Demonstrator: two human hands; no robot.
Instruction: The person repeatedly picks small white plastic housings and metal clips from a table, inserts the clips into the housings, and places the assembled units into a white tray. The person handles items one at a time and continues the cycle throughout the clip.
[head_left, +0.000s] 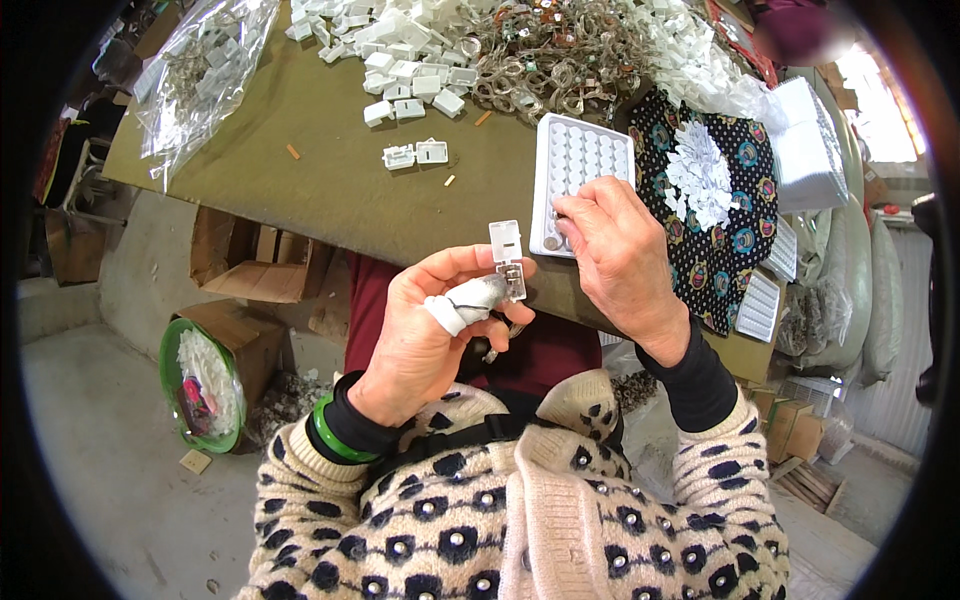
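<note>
My left hand (425, 320) has a white wrap round one finger and grips a small white hinged plastic case (507, 245). The case stands unfolded, with its lid upward and its lower half between thumb and fingers. To the right, my right hand (622, 255) pinches at the near end of a white plastic tray (545, 165) with rows of round recesses. Whatever lies between those fingertips is hidden. A small round grey piece (552, 242) shows in the tray beside them. Farther off on the table, an opened white case (415, 153) lies by itself.
Piles of white cases (405, 75) and tangled clear wires (560, 60) cover the table's far side. A clear bag (205, 80) lies at left. White paper slips (700, 175) rest on patterned dark cloth (655, 125), beside stacked trays (810, 145). A green basket (175, 375) stands on the floor.
</note>
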